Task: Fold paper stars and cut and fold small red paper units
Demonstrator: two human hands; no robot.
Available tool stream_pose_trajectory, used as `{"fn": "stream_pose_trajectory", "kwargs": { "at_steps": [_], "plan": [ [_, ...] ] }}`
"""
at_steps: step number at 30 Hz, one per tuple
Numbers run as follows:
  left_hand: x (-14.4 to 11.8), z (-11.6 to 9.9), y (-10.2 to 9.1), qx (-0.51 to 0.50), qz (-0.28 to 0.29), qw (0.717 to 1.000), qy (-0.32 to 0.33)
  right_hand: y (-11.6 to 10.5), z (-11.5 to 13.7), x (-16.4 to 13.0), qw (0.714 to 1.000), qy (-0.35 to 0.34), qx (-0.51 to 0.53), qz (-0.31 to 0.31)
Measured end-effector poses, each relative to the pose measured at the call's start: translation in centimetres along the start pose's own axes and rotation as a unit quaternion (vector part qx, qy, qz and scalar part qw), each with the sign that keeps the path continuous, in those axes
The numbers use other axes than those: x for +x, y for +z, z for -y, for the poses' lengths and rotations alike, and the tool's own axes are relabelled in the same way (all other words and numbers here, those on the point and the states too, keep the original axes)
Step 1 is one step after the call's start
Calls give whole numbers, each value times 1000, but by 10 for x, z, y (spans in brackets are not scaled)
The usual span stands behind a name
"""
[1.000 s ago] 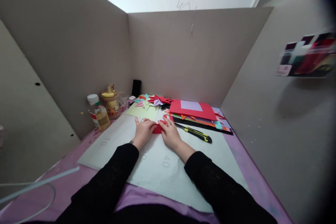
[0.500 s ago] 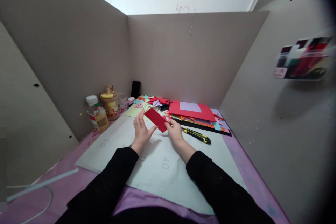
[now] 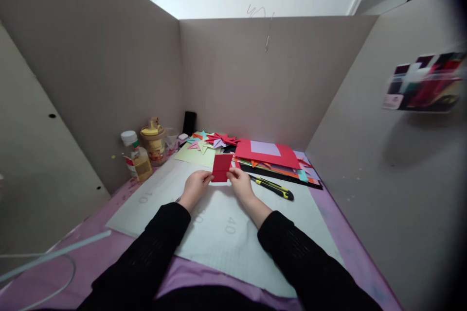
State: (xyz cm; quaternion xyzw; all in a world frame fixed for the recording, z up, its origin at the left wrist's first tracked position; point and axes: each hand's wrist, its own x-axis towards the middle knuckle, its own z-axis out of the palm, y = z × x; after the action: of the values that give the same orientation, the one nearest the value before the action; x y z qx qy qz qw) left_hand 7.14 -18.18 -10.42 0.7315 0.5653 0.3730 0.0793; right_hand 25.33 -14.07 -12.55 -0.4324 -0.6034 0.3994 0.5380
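A small red piece of paper (image 3: 222,165) with a crease across it is held up above the white mat. My left hand (image 3: 197,185) pinches its lower left edge, and my right hand (image 3: 240,183) pinches the lower right edge. Both hands are closed, thumbs toward the paper. Just right of my right hand lies a black and yellow utility knife (image 3: 273,187). Behind the paper, folded paper stars (image 3: 219,141) in several colours rest on a pale green sheet (image 3: 195,155).
At the back right lies a stack of coloured paper with a red sheet (image 3: 270,154) on top. A bottle (image 3: 137,158), a yellow-lidded cup (image 3: 154,143) and a black phone (image 3: 189,123) stand at the left. Grey panels (image 3: 255,82) enclose the table.
My left hand has gone from open fingers beside the paper to pinching its left edge. The red paper has turned from slanted to upright, facing me.
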Motion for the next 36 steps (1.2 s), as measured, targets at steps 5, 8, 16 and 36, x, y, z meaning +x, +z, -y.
{"fn": "stream_pose_trajectory", "kwargs": {
  "at_steps": [5,8,16,36],
  "plan": [
    [-1,6,4,-31,50,998,-32,5,-6,-5,999,45,0,18],
    [0,7,4,-67,43,996,-41,9,-8,-7,997,70,14,20],
    [2,3,7,-125,26,988,-85,9,1,-9,994,97,43,25],
    [-1,-13,4,-479,52,850,-212,9,15,-15,976,111,159,98]
  ]
}}
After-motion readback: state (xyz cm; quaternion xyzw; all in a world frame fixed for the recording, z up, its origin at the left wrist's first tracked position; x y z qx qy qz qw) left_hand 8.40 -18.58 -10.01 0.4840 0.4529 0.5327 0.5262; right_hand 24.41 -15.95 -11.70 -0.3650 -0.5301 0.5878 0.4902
